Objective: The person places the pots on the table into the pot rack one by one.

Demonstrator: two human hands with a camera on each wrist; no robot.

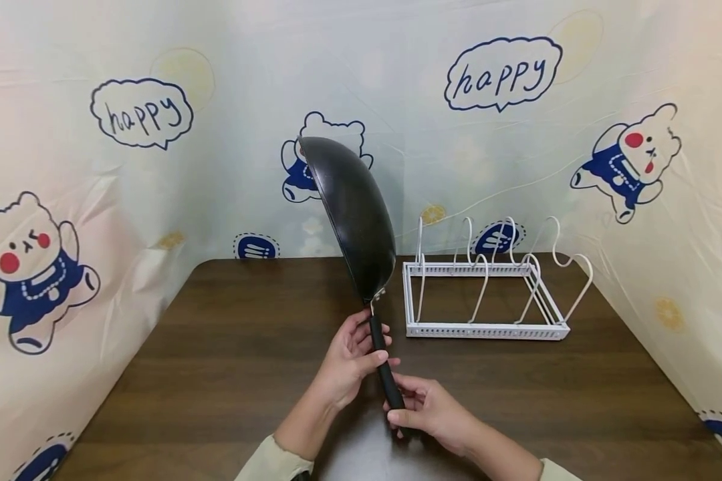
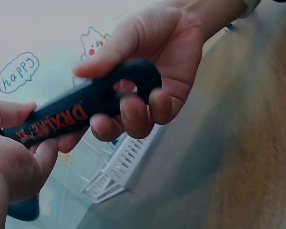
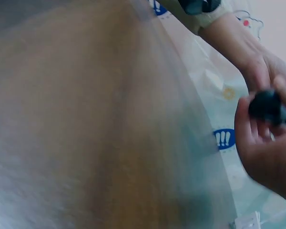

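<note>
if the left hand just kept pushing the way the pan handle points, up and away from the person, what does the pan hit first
Probably nothing on the table: the left hand aims the wok above the white rack, which stands off to the right. The cartoon backdrop looks first in line, though depth is unclear.

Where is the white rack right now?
In the head view, the white rack stands on the brown table, right of the black pan that both hands hold up by its handle, near the bear-print curtain behind.

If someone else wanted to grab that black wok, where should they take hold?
Probably the handle, from below and the near side. The wok is tipped on edge with its bowl up in the air, and the straight black handle points down, where the left hand and right hand grip it.
</note>
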